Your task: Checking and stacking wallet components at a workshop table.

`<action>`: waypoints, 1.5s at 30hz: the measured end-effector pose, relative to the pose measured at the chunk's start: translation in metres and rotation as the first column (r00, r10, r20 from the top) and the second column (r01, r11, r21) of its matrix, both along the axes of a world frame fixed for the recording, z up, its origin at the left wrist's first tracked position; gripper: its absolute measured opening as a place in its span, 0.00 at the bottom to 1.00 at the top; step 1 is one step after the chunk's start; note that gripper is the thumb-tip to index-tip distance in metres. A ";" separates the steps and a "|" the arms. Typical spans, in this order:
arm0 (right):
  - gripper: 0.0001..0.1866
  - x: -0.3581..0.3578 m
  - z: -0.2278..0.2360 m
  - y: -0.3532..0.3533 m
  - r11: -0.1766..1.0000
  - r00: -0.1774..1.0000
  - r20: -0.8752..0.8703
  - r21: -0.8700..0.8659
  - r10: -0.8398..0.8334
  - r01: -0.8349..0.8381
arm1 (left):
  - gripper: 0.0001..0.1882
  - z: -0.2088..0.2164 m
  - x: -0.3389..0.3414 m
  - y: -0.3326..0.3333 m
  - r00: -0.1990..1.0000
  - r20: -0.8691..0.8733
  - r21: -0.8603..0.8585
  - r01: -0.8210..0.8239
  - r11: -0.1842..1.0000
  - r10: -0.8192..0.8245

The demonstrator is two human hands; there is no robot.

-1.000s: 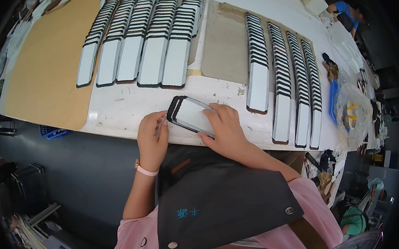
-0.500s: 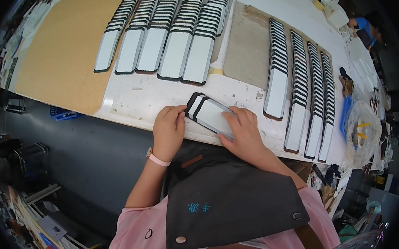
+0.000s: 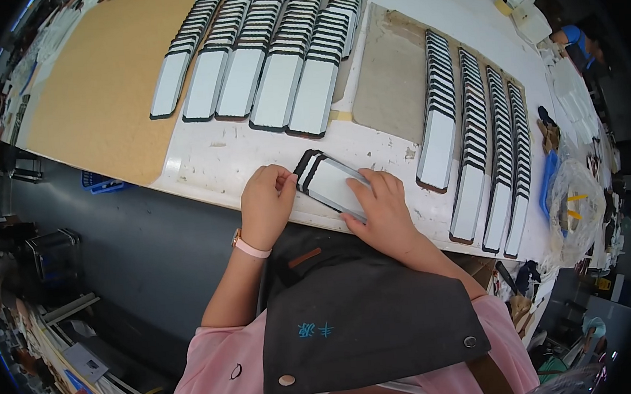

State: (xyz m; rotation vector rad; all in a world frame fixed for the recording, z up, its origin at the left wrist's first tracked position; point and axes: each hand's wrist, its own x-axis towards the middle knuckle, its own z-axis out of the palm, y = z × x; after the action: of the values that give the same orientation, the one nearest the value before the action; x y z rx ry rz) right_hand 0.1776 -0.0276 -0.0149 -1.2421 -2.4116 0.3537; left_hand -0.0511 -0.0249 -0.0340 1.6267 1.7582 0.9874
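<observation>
A few flat white strips (image 3: 332, 178) with dark edges lie overlapped at the table's near edge, their dark ends stepped at the upper left. My right hand (image 3: 384, 210) grips their lower right end, thumb on the near side and fingers over the top and far side. At the dark stepped end is my left hand (image 3: 266, 204), its thumb and fingertips pinched together close to the corner. Whether anything is between those fingertips is too small to tell. A watch with a pink band (image 3: 252, 248) is on my left wrist.
Long overlapping rows of similar strips (image 3: 313, 94) lie farther back, and more rows (image 3: 436, 144) lie to the right by a grey board (image 3: 387, 75). A brown board (image 3: 103, 87) covers the left of the white table (image 3: 218, 160). Clear plastic bags (image 3: 576, 212) bulge at the right.
The dark ends of the held strips now sit closer together, with a thinner white band between them. My left fingertips have curled in more; my right hand has barely shifted.
</observation>
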 end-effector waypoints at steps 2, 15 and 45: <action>0.31 0.000 -0.001 0.000 1.000 1.000 0.014 -0.012 0.001 -0.001 | 0.06 0.002 0.001 0.000 1.000 0.008 -0.024 -0.007 1.000 0.007; 0.36 0.000 -0.007 -0.001 0.998 0.999 -0.030 -0.058 -0.032 0.030 | 0.06 0.000 0.000 -0.001 0.993 0.118 -0.047 0.000 0.999 0.005; 0.33 0.009 0.005 -0.015 0.998 0.997 0.053 -0.020 -0.063 0.064 | 0.08 -0.003 -0.001 -0.003 0.980 0.197 -0.093 0.038 0.995 -0.019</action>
State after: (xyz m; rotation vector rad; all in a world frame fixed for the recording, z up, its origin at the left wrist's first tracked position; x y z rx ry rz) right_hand 0.1867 -0.0429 -0.0097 -1.3498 -2.4121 0.3329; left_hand -0.0517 -0.0282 -0.0366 1.4391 1.6207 0.9971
